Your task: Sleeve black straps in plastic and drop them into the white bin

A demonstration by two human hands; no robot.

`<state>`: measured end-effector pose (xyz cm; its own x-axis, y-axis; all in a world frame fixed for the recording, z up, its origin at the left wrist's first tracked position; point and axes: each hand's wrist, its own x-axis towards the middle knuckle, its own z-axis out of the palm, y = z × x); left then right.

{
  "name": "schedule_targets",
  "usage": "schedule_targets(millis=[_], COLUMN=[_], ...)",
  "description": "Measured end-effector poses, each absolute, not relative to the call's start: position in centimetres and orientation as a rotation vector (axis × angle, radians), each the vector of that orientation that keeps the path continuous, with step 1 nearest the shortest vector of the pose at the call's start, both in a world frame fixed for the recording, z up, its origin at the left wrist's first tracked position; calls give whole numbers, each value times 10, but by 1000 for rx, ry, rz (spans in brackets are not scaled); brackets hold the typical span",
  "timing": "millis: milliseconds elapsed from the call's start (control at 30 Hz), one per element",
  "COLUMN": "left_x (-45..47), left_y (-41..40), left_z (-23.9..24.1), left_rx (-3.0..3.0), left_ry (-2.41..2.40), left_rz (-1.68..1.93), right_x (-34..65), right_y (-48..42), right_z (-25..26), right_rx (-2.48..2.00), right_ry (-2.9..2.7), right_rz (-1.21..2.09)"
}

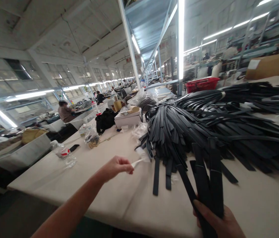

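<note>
My left hand [120,166] is closed on one end of a thin white strip [139,161], which stretches to the right over the table. The strip's far end is blurred beside the pile. With my right hand [216,218] I grip several flat black straps [203,178] near their ends, low in the view. The straps run up from that hand toward a big heap of long black straps [169,129] on the right half of the table. Part of my right hand is hidden behind the straps.
The pale table [99,191] carries a plastic bottle [65,154], a dark phone [74,147], a bag of small brass-coloured parts [92,138], a white box [128,118] and a black cloth bundle [106,119]. Behind the heap stand a red basket [202,84] and a cardboard box [270,65].
</note>
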<state>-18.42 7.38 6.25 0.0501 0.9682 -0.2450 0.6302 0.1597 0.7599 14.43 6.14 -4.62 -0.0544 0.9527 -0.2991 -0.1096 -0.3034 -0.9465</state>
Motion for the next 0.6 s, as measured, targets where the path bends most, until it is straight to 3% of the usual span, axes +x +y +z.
schedule_targets(millis=[167, 300, 600], left_x=[-122, -92, -64], left_y=[-30, -69, -70], left_z=[3, -39, -51], left_rx=[957, 737, 750], left_ry=[1358, 1300, 1115], left_rz=[836, 1001, 1033], right_x=[155, 156, 117], right_y=[53, 35, 15], right_z=[-31, -29, -32], right_rx=[-1244, -1173, -1091], right_ry=[-939, -977, -1117], right_rz=[1734, 1944, 2164])
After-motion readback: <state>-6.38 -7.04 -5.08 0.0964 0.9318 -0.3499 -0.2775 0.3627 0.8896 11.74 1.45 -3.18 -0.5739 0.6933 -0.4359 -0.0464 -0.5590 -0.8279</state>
